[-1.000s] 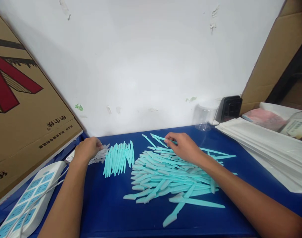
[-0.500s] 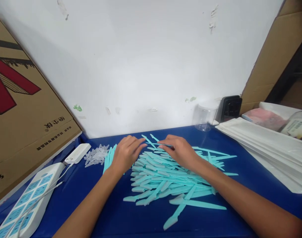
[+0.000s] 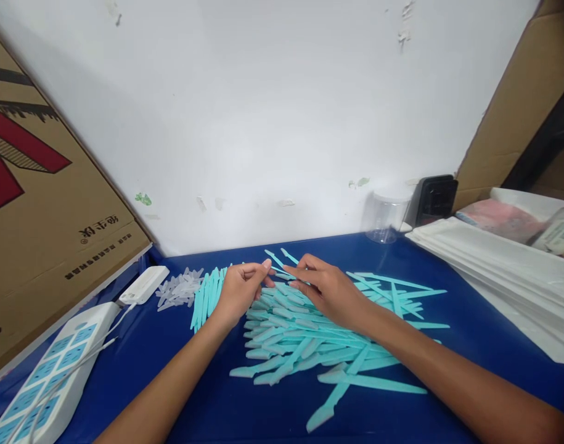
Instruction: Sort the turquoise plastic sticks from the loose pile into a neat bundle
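Left hand (image 3: 245, 290): pinching a turquoise stick (image 3: 282, 272)
Right hand (image 3: 332, 291): fingers parted above the pile (image 3: 304, 336); grip, cannot tell
Tabletop (image 3: 476, 320): blue band between pile and white sheets (image 3: 471, 265)

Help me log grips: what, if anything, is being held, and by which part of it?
A thin turquoise stick, seemingly pinched near its left end by the left hand; the right hand is by its other end, its grip unclear.
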A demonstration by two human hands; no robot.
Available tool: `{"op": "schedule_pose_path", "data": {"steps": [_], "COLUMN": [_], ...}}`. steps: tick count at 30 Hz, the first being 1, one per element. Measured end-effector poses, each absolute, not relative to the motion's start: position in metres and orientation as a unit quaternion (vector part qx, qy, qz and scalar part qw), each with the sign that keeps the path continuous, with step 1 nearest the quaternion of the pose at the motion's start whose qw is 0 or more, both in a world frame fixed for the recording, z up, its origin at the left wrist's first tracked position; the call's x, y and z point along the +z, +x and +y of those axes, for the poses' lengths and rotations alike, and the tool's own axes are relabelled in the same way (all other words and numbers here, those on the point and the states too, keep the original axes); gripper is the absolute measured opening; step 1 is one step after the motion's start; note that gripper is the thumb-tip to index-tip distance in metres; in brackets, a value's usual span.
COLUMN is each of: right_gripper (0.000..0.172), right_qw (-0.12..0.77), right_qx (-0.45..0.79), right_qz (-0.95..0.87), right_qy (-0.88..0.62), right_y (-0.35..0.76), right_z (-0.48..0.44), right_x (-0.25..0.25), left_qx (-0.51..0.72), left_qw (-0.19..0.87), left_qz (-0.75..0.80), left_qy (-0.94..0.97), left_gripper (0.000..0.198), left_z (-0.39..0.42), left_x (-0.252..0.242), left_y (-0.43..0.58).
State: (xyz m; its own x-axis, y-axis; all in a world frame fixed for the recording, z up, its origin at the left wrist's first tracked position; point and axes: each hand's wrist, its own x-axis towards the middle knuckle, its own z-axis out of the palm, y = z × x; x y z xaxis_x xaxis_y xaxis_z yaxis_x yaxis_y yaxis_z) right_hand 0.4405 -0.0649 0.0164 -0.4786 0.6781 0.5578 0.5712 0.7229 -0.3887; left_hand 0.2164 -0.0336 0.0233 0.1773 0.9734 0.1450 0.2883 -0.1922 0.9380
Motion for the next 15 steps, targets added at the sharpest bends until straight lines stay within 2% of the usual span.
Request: {"op": "schedule_pose_path", "data": {"steps": [10,13,15], "right_gripper": [0.058,0.054,0.046], "right_qw": [0.304,0.304,0.308], "right_qx": [0.151,0.152,0.151], "right_qz": [-0.878,-0.868,-0.859], "right_qy": [-0.337,-0.362,-0.381], "right_y": [0.441,0.442,0.443], "right_z": [-0.075,-0.074,-0.073], "right_x": [0.023,0.024,0.024], "left_qx": [0.457,0.457,0.415], "left_qw": [0.487,0.439,0.345], "left_qz": [0.510,0.542,0.574], "left_qy": [0.541,0.551,0.615], "left_gripper": [0.034,0.029,0.030], "left_z": [-0.020,-0.009,-0.002], "left_x": [0.027,0.031,0.034], "left_y": [0.200,0.185,0.172]}}
